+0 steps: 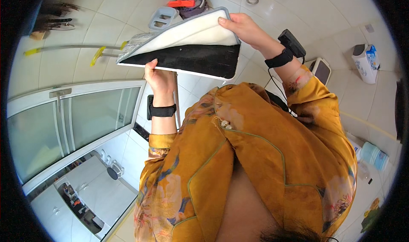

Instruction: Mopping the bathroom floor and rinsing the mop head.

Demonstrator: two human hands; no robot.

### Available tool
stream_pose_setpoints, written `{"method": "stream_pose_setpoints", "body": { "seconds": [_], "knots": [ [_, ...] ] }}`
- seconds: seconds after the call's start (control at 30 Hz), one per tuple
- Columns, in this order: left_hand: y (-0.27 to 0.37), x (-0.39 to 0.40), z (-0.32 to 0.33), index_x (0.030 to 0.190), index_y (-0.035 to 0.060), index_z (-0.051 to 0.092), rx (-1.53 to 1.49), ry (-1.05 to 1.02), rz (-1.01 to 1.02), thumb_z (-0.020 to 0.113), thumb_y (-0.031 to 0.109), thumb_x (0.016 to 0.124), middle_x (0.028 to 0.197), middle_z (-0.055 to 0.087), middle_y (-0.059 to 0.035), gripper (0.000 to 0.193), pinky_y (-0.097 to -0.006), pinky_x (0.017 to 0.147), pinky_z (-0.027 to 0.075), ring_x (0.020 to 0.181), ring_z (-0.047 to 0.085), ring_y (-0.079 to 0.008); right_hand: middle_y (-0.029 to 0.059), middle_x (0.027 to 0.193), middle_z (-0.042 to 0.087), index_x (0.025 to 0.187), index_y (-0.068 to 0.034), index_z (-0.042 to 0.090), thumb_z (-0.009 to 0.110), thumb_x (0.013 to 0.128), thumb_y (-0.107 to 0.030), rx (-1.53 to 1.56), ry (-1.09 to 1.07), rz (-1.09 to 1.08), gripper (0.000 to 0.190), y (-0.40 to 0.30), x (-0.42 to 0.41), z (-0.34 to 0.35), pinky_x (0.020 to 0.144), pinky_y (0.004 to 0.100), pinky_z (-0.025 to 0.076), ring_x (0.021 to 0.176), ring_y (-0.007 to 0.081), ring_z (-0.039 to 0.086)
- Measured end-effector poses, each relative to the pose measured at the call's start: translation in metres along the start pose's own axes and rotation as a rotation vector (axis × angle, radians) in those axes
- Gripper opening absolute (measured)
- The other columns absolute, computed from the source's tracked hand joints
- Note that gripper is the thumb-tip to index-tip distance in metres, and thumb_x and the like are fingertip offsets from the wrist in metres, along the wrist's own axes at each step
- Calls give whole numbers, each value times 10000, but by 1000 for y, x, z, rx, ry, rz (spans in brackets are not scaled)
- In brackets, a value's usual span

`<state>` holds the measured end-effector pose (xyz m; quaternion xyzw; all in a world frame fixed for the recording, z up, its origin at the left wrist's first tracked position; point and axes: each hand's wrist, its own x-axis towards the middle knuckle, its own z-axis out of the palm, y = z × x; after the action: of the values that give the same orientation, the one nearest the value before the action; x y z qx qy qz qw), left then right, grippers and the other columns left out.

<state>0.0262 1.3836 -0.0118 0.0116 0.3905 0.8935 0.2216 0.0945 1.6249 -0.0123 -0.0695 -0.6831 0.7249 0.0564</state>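
Note:
In front of me, a flat mop head (191, 61) with a black face and a white rim is held up. A white mop pad (198, 31) with grey edging lies over its far part and is folded back from the black face. My left hand (159, 80) grips the near edge of the mop head, thumb on the black face. With thumb and fingers, my right hand (243, 26) pinches the pad's right corner. Grey fibres (135, 44) show at the left end of the pad. A pole (177, 98), perhaps the mop's handle, runs down beside my left wrist.
A glass door (92, 120) in a white frame is at left. Yellow-ended metal rods (80, 47) run along the tiled wall. Beyond the mop are a grey-white plastic holder (163, 18) and a dark bucket (195, 7) with an orange tool (181, 3). A bin (321, 69) sits right.

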Motion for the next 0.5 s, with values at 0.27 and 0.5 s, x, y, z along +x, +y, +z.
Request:
{"method": "stream_pose_setpoints", "body": {
  "seconds": [0.27,0.5],
  "knots": [
    [-2,0,0,924,41,492,-22,79,17,478,167,666,954,532,-86,287,-359,881,338,935,489,-228,46,757,591,866,29,590,526,806,-316,-88,24,62,357,3,1,0,619,251,426,678,97,520],
    [-4,8,-19,993,24,496,-43,57,9,478,188,675,1024,535,-96,359,-367,893,330,979,479,-250,39,807,591,894,23,580,496,827,-313,-73,13,74,353,3,-1,4,660,245,421,723,94,517]
  ]
}}
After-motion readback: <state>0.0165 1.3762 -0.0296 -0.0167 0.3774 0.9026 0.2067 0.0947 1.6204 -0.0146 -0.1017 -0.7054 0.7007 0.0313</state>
